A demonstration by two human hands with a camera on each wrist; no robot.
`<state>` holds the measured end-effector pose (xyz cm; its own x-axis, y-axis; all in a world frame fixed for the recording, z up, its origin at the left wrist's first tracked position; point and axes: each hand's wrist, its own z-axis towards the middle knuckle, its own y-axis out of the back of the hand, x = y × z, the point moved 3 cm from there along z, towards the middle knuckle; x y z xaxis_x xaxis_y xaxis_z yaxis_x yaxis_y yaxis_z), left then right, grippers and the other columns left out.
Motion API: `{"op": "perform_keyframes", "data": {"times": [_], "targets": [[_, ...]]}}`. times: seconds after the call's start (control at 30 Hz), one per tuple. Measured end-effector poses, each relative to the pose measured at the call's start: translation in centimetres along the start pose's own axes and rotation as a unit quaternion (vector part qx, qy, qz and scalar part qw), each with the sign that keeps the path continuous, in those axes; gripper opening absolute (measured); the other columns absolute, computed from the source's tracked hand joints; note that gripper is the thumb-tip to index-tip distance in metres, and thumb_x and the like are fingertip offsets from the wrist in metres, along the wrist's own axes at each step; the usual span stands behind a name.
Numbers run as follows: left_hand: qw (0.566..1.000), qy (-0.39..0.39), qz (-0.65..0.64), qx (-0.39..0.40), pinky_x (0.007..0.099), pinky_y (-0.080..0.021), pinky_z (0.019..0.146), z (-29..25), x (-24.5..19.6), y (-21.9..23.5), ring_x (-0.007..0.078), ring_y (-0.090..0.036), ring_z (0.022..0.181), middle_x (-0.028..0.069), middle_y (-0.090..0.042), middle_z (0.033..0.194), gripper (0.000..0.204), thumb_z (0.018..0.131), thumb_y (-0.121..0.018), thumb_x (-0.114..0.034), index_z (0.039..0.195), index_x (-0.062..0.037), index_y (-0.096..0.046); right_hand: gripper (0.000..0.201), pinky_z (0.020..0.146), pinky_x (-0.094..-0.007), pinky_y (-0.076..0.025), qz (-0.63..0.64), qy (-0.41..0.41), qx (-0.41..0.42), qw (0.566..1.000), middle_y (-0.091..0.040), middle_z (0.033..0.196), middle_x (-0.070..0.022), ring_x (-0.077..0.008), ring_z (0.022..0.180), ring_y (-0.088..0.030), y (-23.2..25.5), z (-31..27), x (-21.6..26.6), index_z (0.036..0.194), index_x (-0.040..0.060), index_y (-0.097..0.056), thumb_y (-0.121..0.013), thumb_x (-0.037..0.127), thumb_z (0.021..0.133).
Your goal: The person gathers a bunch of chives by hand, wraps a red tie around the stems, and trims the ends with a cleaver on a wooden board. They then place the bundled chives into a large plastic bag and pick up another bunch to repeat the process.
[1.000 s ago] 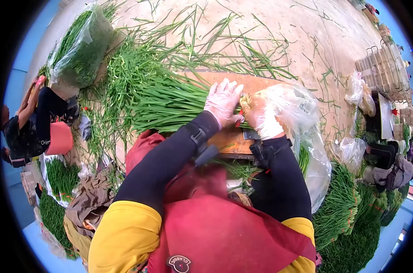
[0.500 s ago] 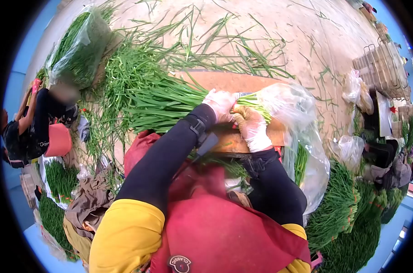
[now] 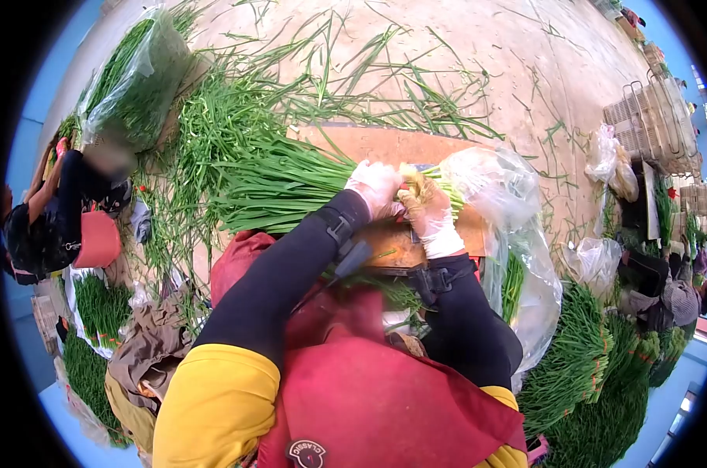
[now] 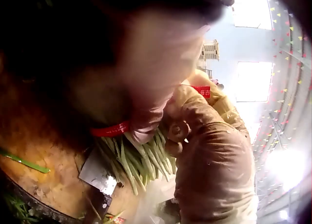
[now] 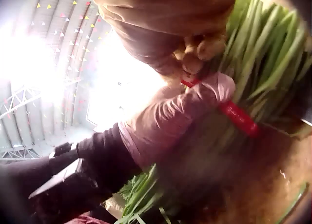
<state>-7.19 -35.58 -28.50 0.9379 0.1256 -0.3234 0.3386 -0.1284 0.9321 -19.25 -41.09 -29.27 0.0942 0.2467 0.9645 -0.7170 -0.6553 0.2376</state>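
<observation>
A thick bunch of long green stalks (image 3: pixel 291 183) lies across the wooden board (image 3: pixel 385 242), pale ends to the right. My gloved left hand (image 3: pixel 375 189) grips it near those ends. A red band (image 4: pixel 111 130) crosses the pale stalks (image 4: pixel 139 160) beside the left thumb. My gloved right hand (image 3: pixel 430 210), fingers curled, pinches the red strip at the bunch close against the left hand. In the right wrist view the red band (image 5: pixel 239 117) runs under the left fingers. A metal blade (image 4: pixel 97 173) lies on the board below the stalk ends.
A clear plastic bag (image 3: pixel 509 183) sits right of the board. Loose greens (image 3: pixel 221 117) spread over the floor at the left and beyond. Tied bunches (image 3: pixel 572 351) are stacked at lower right. Crates (image 3: pixel 650 117) stand far right. Another person (image 3: pixel 49 203) sits at far left.
Since one second ago, my left hand has gone from fingers laid over the bunch to gripping it. My right hand has moved left and curled beside it, baring the pale ends.
</observation>
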Motion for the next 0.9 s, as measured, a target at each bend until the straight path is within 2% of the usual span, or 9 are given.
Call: {"op": "perform_keyframes", "data": {"times": [0.07, 0.13, 0.2, 0.33, 0.37, 0.5, 0.67, 0.8, 0.9], "targets": [[1.000, -0.009, 0.013, 0.001, 0.0428, -0.043, 0.082, -0.3, -0.1, 0.0, 0.0299, -0.060, 0.091, 0.0127, -0.063, 0.090, 0.044, 0.069, -0.068, -0.044, 0.097, -0.0106, -0.062, 0.022, 0.074, -0.0363, -0.047, -0.230, 0.068, 0.092, 0.966, -0.062, 0.093, -0.0178, -0.0279, 0.081, -0.060, 0.2, 0.5, 1.2, 0.096, 0.0013, -0.064, -0.059, 0.014, 0.079], [0.999, -0.001, 0.006, -0.044, 0.0428, -0.045, 0.074, -0.3, -0.2, 0.5, 0.0326, -0.061, 0.080, 0.0137, -0.061, 0.079, 0.034, 0.069, -0.063, -0.040, 0.086, -0.0106, -0.062, 0.021, 0.073, -0.0364, -0.047, -0.219, 0.021, 0.076, 0.973, -0.063, 0.093, -0.0164, -0.0287, 0.081, -0.060, 0.2, 0.2, 0.1, 0.092, 0.0019, -0.065, -0.059, 0.016, 0.079], [0.999, 0.014, 0.005, -0.047, 0.0425, -0.046, 0.072, -0.4, -0.1, 2.2, 0.0324, -0.061, 0.079, 0.0140, -0.061, 0.076, 0.031, 0.069, -0.063, -0.037, 0.084, -0.0101, -0.062, 0.017, 0.072, -0.0376, -0.046, -0.031, -0.090, 0.049, 0.994, -0.063, 0.091, -0.0135, -0.0308, 0.081, -0.059, -0.4, 0.2, -1.3, 0.086, 0.0043, -0.066, -0.059, 0.017, 0.078], [0.990, 0.028, 0.061, -0.122, 0.0449, -0.047, 0.068, -2.0, 1.3, 5.4, 0.0325, -0.060, 0.077, 0.0130, -0.061, 0.080, 0.035, 0.070, -0.065, -0.033, 0.096, -0.0094, -0.058, 0.014, 0.071, -0.0366, -0.045, -0.156, 0.097, -0.011, 0.983, -0.064, 0.084, -0.0117, -0.0294, 0.079, -0.059, -2.7, 1.5, 3.0, 0.087, 0.0079, -0.066, -0.059, 0.016, 0.078], [0.994, 0.097, 0.043, 0.007, 0.0465, -0.045, 0.082, -2.0, 1.6, 6.1, 0.0343, -0.057, 0.097, 0.0171, -0.059, 0.103, 0.050, 0.070, -0.065, -0.037, 0.111, -0.0088, -0.055, 0.007, 0.069, -0.0305, -0.045, -0.140, 0.116, -0.034, 0.983, -0.062, 0.078, -0.0076, -0.0189, 0.074, -0.058, -4.0, 1.7, 2.4, 0.084, 0.0024, -0.066, -0.062, 0.002, 0.078], [0.985, 0.090, 0.143, 0.035, 0.0528, -0.025, 0.105, -2.2, 4.5, 3.2, 0.0357, -0.030, 0.131, 0.0194, -0.033, 0.142, 0.088, 0.066, -0.071, -0.039, 0.138, -0.0066, -0.031, 0.011, 0.072, -0.0294, -0.044, 0.015, 0.002, 0.009, 1.000, -0.064, 0.081, -0.0076, -0.0206, 0.074, -0.058, -6.7, 1.1, 0.5, 0.088, 0.0025, -0.066, -0.061, 0.005, 0.079], [0.995, 0.081, 0.035, 0.039, 0.0492, -0.036, 0.098, -1.9, 5.5, 1.1, 0.0343, -0.044, 0.121, 0.0171, -0.048, 0.129, 0.082, 0.066, -0.072, -0.040, 0.133, -0.0071, -0.039, 0.013, 0.076, -0.0320, -0.045, -0.117, 0.101, 0.023, 0.988, -0.065, 0.084, -0.0091, -0.0234, 0.081, -0.058, -6.4, -0.8, 0.1, 0.090, 0.0040, -0.067, -0.062, 0.009, 0.078], [0.994, 0.096, -0.008, 0.051, 0.0420, -0.048, 0.081, -1.9, 5.4, 0.7, 0.0342, -0.061, 0.093, 0.0149, -0.064, 0.095, 0.065, 0.060, -0.076, -0.046, 0.110, -0.0089, -0.055, 0.029, 0.077, -0.0378, -0.044, -0.036, 0.018, 0.049, 0.998, -0.062, 0.088, -0.0135, -0.0298, 0.087, -0.058, -4.5, -3.5, -2.1, 0.105, 0.0085, -0.064, -0.060, 0.020, 0.079], [0.992, 0.114, -0.015, 0.060, 0.0425, -0.048, 0.081, -2.7, 4.0, 2.1, 0.0329, -0.060, 0.095, 0.0169, -0.062, 0.098, 0.069, 0.056, -0.079, -0.047, 0.108, -0.0095, -0.055, 0.048, 0.079, -0.0414, -0.045, -0.271, -0.050, 0.061, 0.959, -0.060, 0.096, -0.0148, -0.0314, 0.092, -0.057, 1.6, -6.1, -0.6, 0.122, 0.0100, -0.053, -0.065, 0.019, 0.076]]}}
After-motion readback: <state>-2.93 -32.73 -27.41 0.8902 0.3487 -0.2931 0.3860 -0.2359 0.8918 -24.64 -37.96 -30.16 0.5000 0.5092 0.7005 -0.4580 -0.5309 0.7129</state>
